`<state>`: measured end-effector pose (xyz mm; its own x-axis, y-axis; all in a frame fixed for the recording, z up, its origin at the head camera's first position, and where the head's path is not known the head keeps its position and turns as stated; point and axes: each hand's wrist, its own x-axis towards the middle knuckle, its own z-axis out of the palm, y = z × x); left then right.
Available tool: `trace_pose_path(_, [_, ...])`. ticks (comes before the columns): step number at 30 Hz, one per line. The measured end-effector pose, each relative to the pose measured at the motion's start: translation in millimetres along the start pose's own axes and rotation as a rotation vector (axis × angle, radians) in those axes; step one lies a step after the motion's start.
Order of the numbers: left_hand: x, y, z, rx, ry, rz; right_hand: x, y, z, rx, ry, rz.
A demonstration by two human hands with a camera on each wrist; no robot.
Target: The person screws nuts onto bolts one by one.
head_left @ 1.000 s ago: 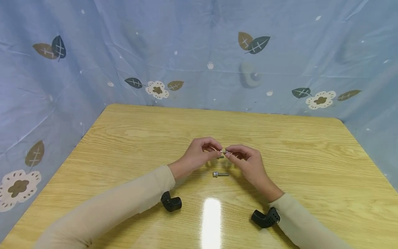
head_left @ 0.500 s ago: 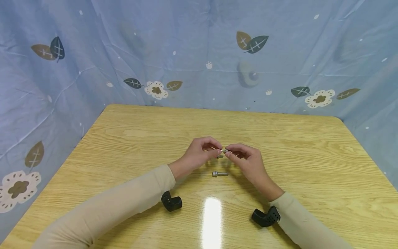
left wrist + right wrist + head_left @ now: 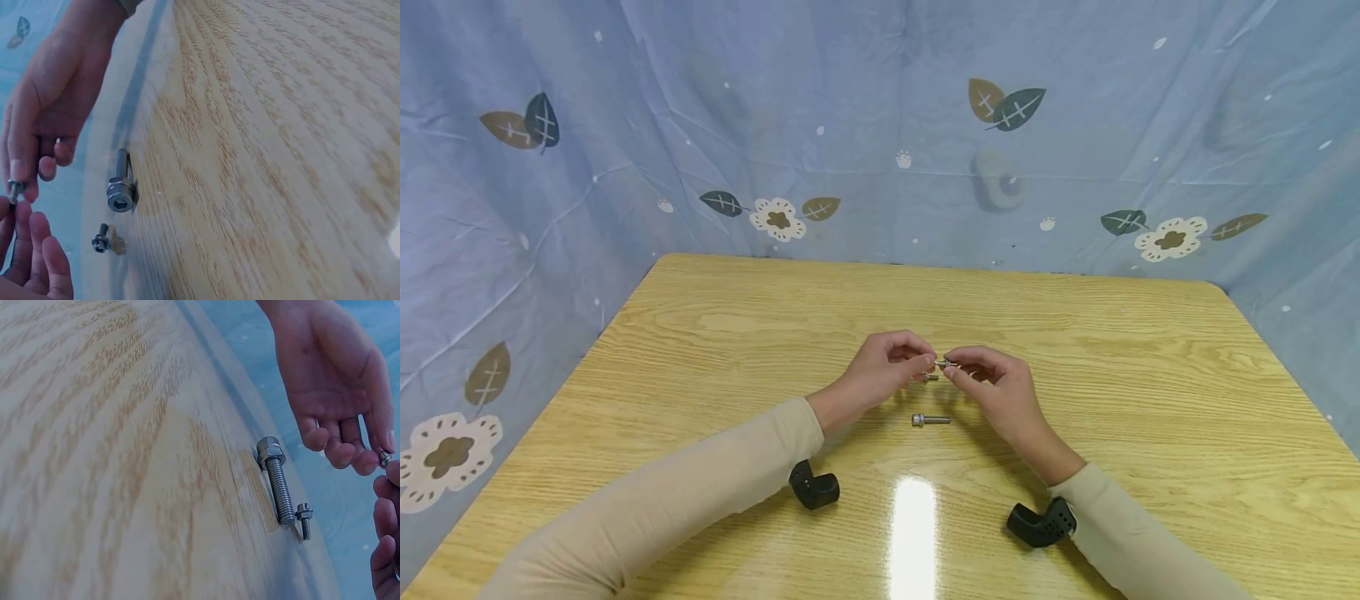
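In the head view my left hand (image 3: 880, 371) and right hand (image 3: 1000, 387) meet over the table's middle. Between their fingertips is a small metal bolt (image 3: 942, 364). Left thumb and fingers pinch one end, and right thumb and index finger pinch the other, where a nut-like collar (image 3: 15, 185) shows in the left wrist view. Fingertips hide most of this bolt. On the wood below lies a large socket-head bolt (image 3: 931, 420) with a nut (image 3: 271, 452) up by its head. A smaller bolt (image 3: 305, 519), also with a collar or nut near its head, lies beyond it.
The wood-grain table (image 3: 737, 317) reaches back to a blue patterned curtain (image 3: 880, 125). Black wrist mounts (image 3: 814, 489) sit at both sleeve cuffs, close above the tabletop. A bright glare patch (image 3: 912, 533) marks the near surface.
Both hands stay in almost the same place, still pinching the small bolt. The fingertips shift very slightly, and the bolts on the table have not moved.
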<state>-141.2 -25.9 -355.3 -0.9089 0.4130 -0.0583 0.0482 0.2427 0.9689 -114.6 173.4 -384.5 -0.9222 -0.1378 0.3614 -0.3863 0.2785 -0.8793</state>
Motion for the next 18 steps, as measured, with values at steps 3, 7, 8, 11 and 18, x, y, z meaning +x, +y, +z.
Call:
trace_pose_path(3, [-0.7, 0.5, 0.2, 0.002, 0.006, 0.023, -0.1, 0.7, -0.1, 0.003, -0.001, 0.007])
trace_pose_path(7, [-1.9, 1.3, 0.2, 0.005, 0.009, 0.053, -0.5, -0.1, 0.3, 0.009, -0.004, -0.004])
trace_pose_path(8, [-2.3, 1.6, 0.1, 0.004, 0.007, 0.056, -0.6, 0.0, 0.4, 0.011, -0.004, -0.007])
trace_pose_path(11, [-3.4, 2.5, -0.3, -0.001, 0.004, 0.045, -0.9, 0.2, 0.7, 0.017, -0.002, -0.013])
trace_pose_path(18, [-3.6, 3.3, -0.4, 0.004, 0.004, -0.01, -1.9, -0.4, 0.9, 0.014, 0.004, -0.008])
